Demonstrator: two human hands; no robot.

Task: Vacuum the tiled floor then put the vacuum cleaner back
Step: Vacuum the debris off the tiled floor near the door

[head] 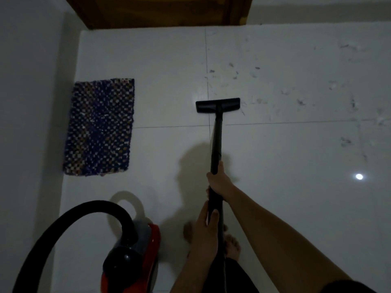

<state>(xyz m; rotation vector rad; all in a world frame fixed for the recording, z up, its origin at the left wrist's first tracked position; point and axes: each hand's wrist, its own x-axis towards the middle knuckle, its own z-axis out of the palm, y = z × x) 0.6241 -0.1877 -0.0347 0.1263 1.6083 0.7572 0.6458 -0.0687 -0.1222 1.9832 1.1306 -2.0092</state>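
Vacuum cleaner [135, 256], red and black, sits on the tiled floor [275, 208] near its left edge, close to the person, with its thick black hose [63, 216] arching up and over to the left. Further along that left edge lies a blue checked mat [101, 127], well apart from the machine. Toward the middle, the left hand [206, 227] grips the lower part of the black tube [216, 144], and the right hand [218, 181] is wrapped around it just above. The tube's long axis runs almost straight away from the person toward the far edge by the wooden door [158, 11], and it ends in the floor head [218, 105], which lies crosswise and flat on the tiles. Bare feet [232, 246] show beneath the hands. To the right, dust and scraps [232, 68] are scattered beyond and beside the head, out toward the right edge. The cleaning looks only partly done: the littered right side is left to do, and after that the machine has to be put back.
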